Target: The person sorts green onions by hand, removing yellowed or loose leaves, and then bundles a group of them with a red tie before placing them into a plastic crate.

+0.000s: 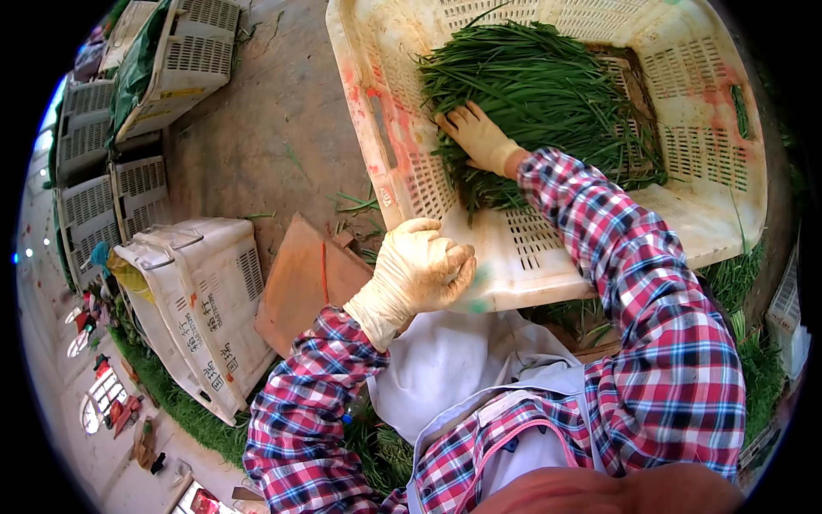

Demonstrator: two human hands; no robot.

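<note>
A large off-white plastic crate (pixel 728 184) with slotted walls and red smears stands in front of me. Inside it lies a thick layer of long, flat green leaves, which look like garlic chives (pixel 531 77). My right hand (pixel 479 139), in a pale yellow glove, lies on the left end of the chives with its fingers stretched out. My left hand (pixel 418 272), gloved in the same colour, is at the crate's near left corner. Its fingers are curled closed; whether they grip the rim or hold something is hidden.
A closed white box (pixel 193 300) with wire handles stands at left, beside a brown board (pixel 300 278). Stacked slotted crates (pixel 193 51) fill the far left. Loose green leaves (pixel 355 204) lie on the concrete floor (pixel 248 146). More greens (pixel 758 377) lie at right.
</note>
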